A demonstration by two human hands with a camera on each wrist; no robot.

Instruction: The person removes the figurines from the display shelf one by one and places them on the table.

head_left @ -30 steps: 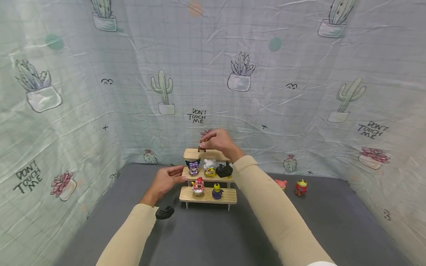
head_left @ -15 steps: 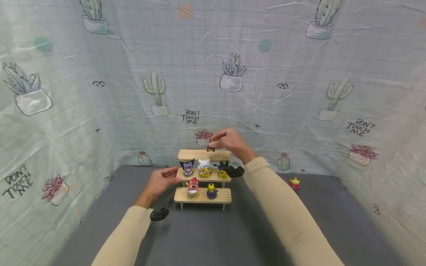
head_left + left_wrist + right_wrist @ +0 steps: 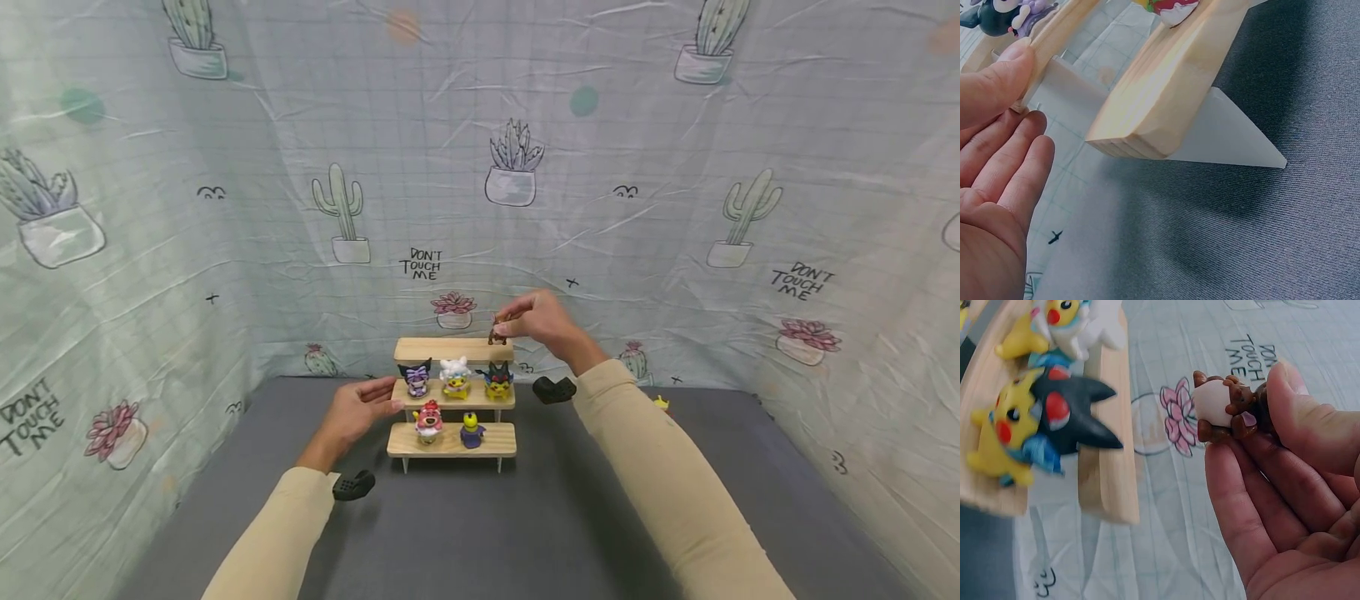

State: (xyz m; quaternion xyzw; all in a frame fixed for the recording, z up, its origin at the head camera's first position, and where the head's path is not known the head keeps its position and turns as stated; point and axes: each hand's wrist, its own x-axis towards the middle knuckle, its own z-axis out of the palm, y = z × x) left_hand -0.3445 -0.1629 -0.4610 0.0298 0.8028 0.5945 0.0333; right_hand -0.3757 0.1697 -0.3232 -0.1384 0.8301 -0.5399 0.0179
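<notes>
My right hand pinches a small brown toy figurine with a pale round belly between thumb and fingers. In the head view the figurine overlaps the right end of the top board of a three-tier wooden display stand. My left hand grips the left end of the middle board, thumb on top and fingers beneath. On that board stand a black-and-purple figurine, a yellow one with a white hood and a yellow one with a black hood.
The lower board carries a pink-and-red figurine and a yellow-and-purple one. A green-headed toy shows partly behind my right sleeve. A cactus-print cloth hangs behind the dark grey table.
My right hand has carried the brown figurine rightward along the top board, from its left part to its right end. The left hand keeps its grip while the head view shifts slightly.
</notes>
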